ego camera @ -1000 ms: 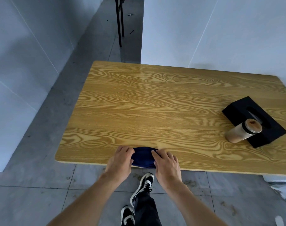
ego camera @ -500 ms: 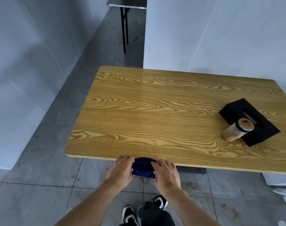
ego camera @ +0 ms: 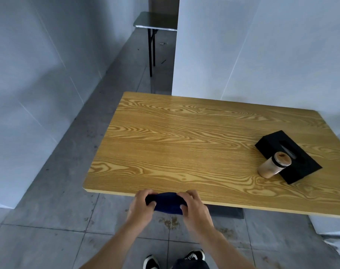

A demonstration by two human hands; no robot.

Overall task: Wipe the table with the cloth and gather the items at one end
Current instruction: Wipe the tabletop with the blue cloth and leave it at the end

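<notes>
Both hands, left hand (ego camera: 141,205) and right hand (ego camera: 194,207), pinch the cloth (ego camera: 168,203) (soft, probably light) at the table (ego camera: 184,144) edge.

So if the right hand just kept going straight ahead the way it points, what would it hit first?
Probably the near edge of the wooden table. The right hand, gripping the dark blue cloth, sits just off that edge; its height relative to the tabletop is unclear.

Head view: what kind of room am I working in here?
Probably a bare, partitioned workspace rather than a home: plain white panel walls, a grey tiled floor, and one wooden table with a folding table beyond in the gap.
</notes>
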